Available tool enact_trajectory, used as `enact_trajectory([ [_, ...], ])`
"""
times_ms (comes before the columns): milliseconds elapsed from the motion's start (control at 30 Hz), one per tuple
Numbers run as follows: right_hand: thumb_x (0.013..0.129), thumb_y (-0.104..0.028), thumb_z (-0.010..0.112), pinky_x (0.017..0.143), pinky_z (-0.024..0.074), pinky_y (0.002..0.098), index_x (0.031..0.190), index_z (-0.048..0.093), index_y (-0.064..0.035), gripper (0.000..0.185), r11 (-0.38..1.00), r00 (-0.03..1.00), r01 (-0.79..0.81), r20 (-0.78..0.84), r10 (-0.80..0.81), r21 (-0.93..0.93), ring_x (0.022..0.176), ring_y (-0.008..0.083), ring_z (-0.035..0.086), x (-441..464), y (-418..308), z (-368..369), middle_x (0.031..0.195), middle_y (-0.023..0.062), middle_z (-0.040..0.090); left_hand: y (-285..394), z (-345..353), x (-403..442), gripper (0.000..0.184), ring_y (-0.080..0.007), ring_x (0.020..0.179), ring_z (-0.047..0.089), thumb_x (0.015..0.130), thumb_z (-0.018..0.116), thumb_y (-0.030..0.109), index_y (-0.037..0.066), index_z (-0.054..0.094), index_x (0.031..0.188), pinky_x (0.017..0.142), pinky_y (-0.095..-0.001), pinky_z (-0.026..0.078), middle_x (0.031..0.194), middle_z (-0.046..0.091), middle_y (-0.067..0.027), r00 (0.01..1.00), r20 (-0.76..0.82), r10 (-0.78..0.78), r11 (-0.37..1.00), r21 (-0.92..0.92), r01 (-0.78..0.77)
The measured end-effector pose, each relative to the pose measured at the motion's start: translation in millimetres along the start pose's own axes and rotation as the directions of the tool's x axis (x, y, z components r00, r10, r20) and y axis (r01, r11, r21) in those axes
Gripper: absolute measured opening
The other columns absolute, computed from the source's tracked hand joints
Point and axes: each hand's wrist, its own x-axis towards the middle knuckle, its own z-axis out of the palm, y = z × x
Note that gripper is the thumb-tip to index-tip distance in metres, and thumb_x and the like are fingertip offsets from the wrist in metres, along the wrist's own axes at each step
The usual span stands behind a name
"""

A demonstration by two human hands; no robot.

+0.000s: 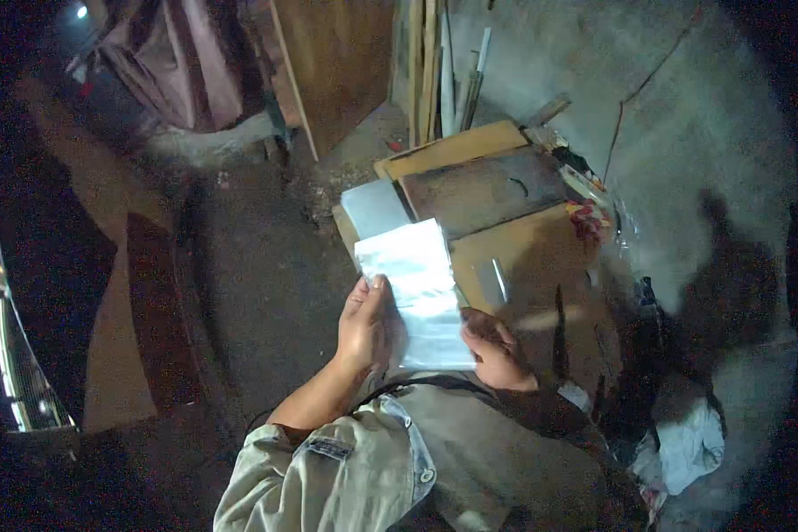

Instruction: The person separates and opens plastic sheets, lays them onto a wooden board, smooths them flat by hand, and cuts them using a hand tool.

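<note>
A shiny, whitish plastic bag (pixel 412 275) lies flat between my hands in front of my body, reflecting the light. At its left edge my left hand (pixel 361 324) grips it, thumb on top and fingers underneath. My right hand (pixel 498 350) is closed on its lower right edge, with the fingers partly in shadow. Just beyond the bag, a pale flat sheet or stack (pixel 377 209) lies on the cardboard (pixel 541 239). Whether the bag is a single one or several layers cannot be made out.
A dark, worn board (pixel 479 191) lies on the cardboard. Wooden strips and pipes (pixel 430 75) lean by the wall, beside a brown panel (pixel 337 71). A red-and-white wrapper (pixel 587 220) sits at the right edge. White cloth or plastic (pixel 690 448) lies lower right.
</note>
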Motion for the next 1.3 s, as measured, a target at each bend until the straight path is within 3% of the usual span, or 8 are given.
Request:
enact_trajectory([
  [133, 0.086, -0.016, 0.062, 0.063, 0.0322, 0.0242, 0.101, 0.057, -0.0033, 0.02, 0.993, 0.95, -0.079, 0.294, 0.101, -0.087, 0.072, 0.0055, 0.041, 1, -11, 2, 0.078, -0.0054, 0.05, 6, -5, -7, 0.023, -0.0171, 0.1, 0.056, 0.096, 0.048, 0.023, 0.006, 0.052, 0.112, 0.093, -0.0334, 0.043, 0.107, 0.06, -0.0062, 0.998, 0.054, -0.024, 0.997, -0.072, 0.028],
  [467, 0.087, -0.007, 0.053, 0.067, 0.0386, 0.022, 0.108, 0.057, 0.0016, 0.022, 0.967, 0.94, -0.157, 0.271, 0.209, -0.202, 0.075, 0.0069, 0.049, -22, -13, 53, 0.08, -0.0036, 0.055, 19, -38, -38, 0.026, -0.0154, 0.098, 0.057, 0.097, 0.047, 0.022, 0.005, 0.052, 0.115, 0.088, -0.0337, 0.045, 0.109, 0.061, -0.0063, 0.999, -0.013, 0.03, 1.0, -0.01, -0.03],
  [533, 0.083, 0.002, 0.048, 0.08, 0.044, 0.0249, 0.111, 0.055, 0.0038, 0.029, 0.925, 0.924, 0.186, 0.378, -0.05, -0.331, 0.086, 0.0143, 0.057, -22, -15, 67, 0.09, 0.0027, 0.063, 14, -45, -45, 0.024, -0.0137, 0.098, 0.056, 0.097, 0.046, 0.021, 0.004, 0.052, 0.114, 0.089, -0.0315, 0.044, 0.109, 0.06, -0.0049, 0.989, 0.055, 0.14, 0.985, 0.092, -0.145],
  [600, 0.085, 0.001, 0.048, 0.085, 0.0461, 0.0314, 0.111, 0.056, 0.0047, 0.027, 0.912, 0.926, 0.172, 0.376, -0.021, -0.373, 0.094, 0.0176, 0.06, -22, -11, 67, 0.102, 0.0109, 0.064, 7, -59, -48, 0.026, -0.0111, 0.1, 0.052, 0.098, 0.045, 0.018, 0.002, 0.05, 0.118, 0.09, -0.0281, 0.04, 0.107, 0.058, -0.0033, 0.987, 0.116, 0.112, 0.953, 0.269, -0.139],
  [833, 0.081, -0.009, 0.062, 0.058, 0.0492, 0.0389, 0.086, 0.06, 0.0019, 0.012, 0.299, 0.868, 0.473, 0.381, -0.317, -0.829, 0.066, 0.0299, 0.063, -25, -10, 82, 0.074, 0.017, 0.061, -6, -71, -65, 0.095, -0.0249, 0.118, 0.042, 0.083, 0.061, 0.044, 0.002, 0.001, 0.144, 0.102, -0.0323, 0.031, 0.138, 0.03, -0.0203, 0.956, 0.295, -0.005, 0.704, 0.679, -0.206],
  [967, 0.079, -0.011, 0.058, 0.054, 0.0468, 0.0408, 0.1, 0.056, -0.0033, 0.023, 0.476, 0.717, 0.693, 0.585, -0.38, -0.541, 0.062, 0.0334, 0.059, -10, 15, 63, 0.071, 0.0141, 0.057, -1, -41, -77, 0.12, -0.0268, 0.126, 0.033, 0.069, 0.073, 0.046, 0.0, -0.01, 0.143, 0.103, -0.0372, 0.031, 0.141, 0.024, -0.021, 0.938, 0.298, -0.176, 0.712, 0.696, -0.088],
  [1067, 0.078, -0.011, 0.059, 0.054, 0.0465, 0.041, 0.103, 0.054, -0.0029, 0.027, 0.498, 0.791, 0.6, 0.555, -0.257, -0.626, 0.064, 0.0338, 0.06, -8, -6, 55, 0.071, 0.0151, 0.056, -21, -41, -69, 0.121, -0.027, 0.125, 0.033, 0.067, 0.077, 0.038, 0.001, -0.009, 0.144, 0.102, -0.0378, 0.032, 0.139, 0.027, -0.0189, 0.935, 0.339, -0.109, 0.745, 0.65, -0.149],
  [1300, 0.087, -0.013, 0.059, 0.059, 0.0461, 0.0316, 0.09, 0.064, 0.0021, 0.017, 0.792, 0.941, 0.338, 0.193, -0.278, -0.508, 0.067, 0.02, 0.061, 5, -6, 22, 0.075, 0.0139, 0.064, -47, -18, -55, 0.074, -0.0179, 0.105, 0.049, 0.082, 0.059, 0.008, 0.002, 0.017, 0.142, 0.087, -0.0313, 0.043, 0.121, 0.045, -0.0118, 0.995, 0.096, -0.003, 0.951, 0.307, -0.027],
])
